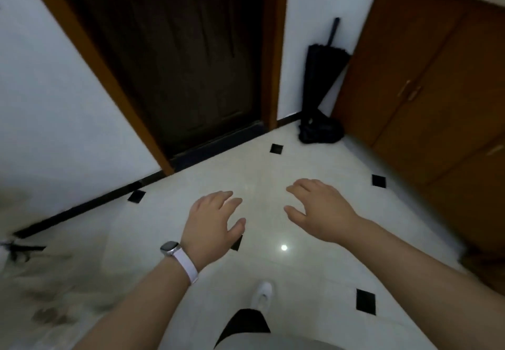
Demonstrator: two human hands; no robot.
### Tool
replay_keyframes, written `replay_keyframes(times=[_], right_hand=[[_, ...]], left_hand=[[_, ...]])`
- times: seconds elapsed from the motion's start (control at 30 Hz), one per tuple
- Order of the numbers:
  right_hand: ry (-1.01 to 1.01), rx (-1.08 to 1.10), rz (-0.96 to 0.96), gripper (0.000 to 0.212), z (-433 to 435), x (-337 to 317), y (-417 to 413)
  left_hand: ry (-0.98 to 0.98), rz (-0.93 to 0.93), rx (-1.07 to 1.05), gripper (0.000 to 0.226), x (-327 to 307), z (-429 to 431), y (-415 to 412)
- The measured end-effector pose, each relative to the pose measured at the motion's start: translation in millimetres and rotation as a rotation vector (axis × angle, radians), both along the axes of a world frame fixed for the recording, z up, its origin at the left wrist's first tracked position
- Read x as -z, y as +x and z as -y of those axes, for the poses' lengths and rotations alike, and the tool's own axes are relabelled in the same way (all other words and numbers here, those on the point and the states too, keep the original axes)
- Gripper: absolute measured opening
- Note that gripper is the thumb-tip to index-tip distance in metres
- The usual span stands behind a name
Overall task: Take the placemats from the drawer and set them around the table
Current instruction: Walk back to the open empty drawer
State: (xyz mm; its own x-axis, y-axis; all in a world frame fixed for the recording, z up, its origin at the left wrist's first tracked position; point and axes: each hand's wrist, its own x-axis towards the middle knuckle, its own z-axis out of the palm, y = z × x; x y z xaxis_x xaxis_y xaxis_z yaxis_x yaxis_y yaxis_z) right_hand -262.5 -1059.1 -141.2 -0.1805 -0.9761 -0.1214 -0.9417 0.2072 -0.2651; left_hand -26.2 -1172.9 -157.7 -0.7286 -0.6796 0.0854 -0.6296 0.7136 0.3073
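My left hand [211, 218] and right hand [319, 210] hang palm-down side by side above the pale tiled floor [273, 169]. The fingers [225, 195] on both are loosely spread and grip nothing. A white watch [170, 248] sits on my left wrist. Ahead is a dark door [175, 63], and a black umbrella [322, 76] leans in the corner beside a brown cabinet [437, 82]. Where the placemats lie I cannot tell from here.
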Motion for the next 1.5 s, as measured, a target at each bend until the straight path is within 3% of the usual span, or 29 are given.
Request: replay_keyframes(times=[0.33,0.7,1.1,1.27,1.5], right_hand=[[0.031,0.518,-0.071,0.057,-59.9,-13.0,-100.2],[0.035,1.106,-0.052,0.055,-240.2,-7.7,-141.8],[-0.027,1.287,0.037,0.053,-423.3,47.0,-239.7],[-0.031,1.326,0.053,0.055,-498.8,51.0,-283.4],[-0.054,1.403,0.060,0.052,-550.1,55.2,-324.6]], left_hand=[[0.038,-0.015,0.527,0.047,4.3,49.9,-187.4],[0.057,0.021,1.027,0.051,3.0,-74.6,-367.8],[-0.023,0.145,1.186,0.054,18.4,-265.9,-505.2],[-0.016,0.117,1.206,0.051,14.9,-347.1,-559.3],[-0.052,0.152,1.288,0.051,24.2,-404.2,-615.2]])
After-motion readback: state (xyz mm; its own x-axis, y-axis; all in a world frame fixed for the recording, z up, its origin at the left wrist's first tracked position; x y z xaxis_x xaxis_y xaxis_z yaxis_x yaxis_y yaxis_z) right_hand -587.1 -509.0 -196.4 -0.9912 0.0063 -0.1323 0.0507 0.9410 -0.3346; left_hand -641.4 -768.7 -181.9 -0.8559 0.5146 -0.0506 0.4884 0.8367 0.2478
